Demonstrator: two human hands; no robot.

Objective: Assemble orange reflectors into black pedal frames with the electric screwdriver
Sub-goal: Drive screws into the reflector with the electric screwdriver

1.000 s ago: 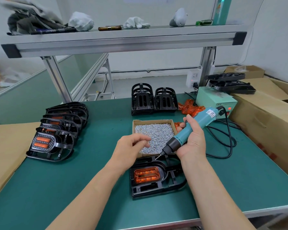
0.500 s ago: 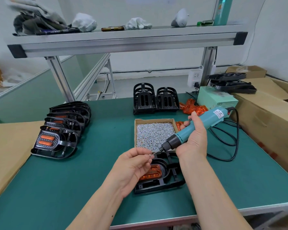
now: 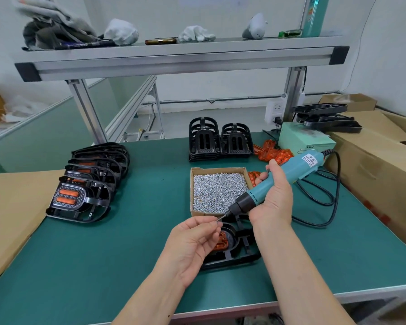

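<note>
My right hand [image 3: 273,202] grips a teal electric screwdriver [image 3: 279,181], its tip slanting down to the left. My left hand [image 3: 192,242] pinches a small screw [image 3: 217,222] right at that bit tip. Beneath both hands lies a black pedal frame [image 3: 234,250] with an orange reflector [image 3: 222,241] seated in it, partly hidden by my left hand. A cardboard box of screws [image 3: 218,188] stands just behind the frame.
A row of finished pedals with reflectors [image 3: 87,186] lies at the left. Two stacks of empty black frames [image 3: 219,141] stand at the back, loose orange reflectors [image 3: 273,152] beside them. A pale green power box [image 3: 305,140], the black cable [image 3: 326,202] and cardboard boxes [image 3: 373,165] occupy the right.
My left hand left the screw box, drew back toward me and now holds a screw against the screwdriver tip. The right hand raised the screwdriver slightly.
</note>
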